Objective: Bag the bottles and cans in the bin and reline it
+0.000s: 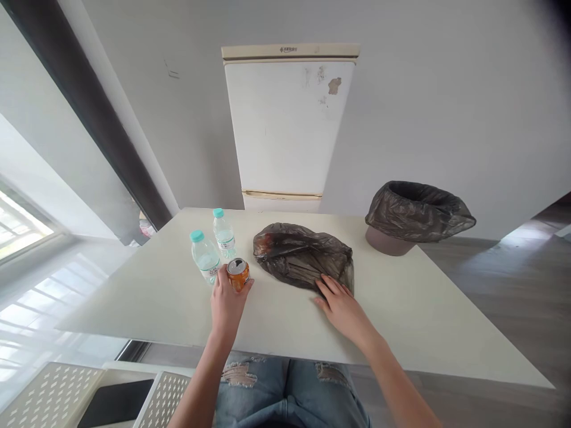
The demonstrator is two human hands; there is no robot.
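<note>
My left hand [229, 300] is wrapped round an orange drink can [239, 274], upright on the white table with its opened top showing. Just behind the can stand two clear plastic bottles with mint-green caps, a nearer bottle [206, 260] and a farther bottle [224, 236]; both have labels. A dark plastic garbage bag [303, 252] lies crumpled across the middle of the table, with an orange-red patch showing at its left end. On the bag's near right edge rests my right hand [341, 306], its fingers stretched out over the plastic.
A brown trash bin [388, 242] lined with a dark bag [414, 214] stands at the table's far right edge. Beyond the white table [285, 324] is a white refrigerator [289, 131] against the wall. At lower left, a white perforated basket [57, 389] holds a dark flat object [116, 403].
</note>
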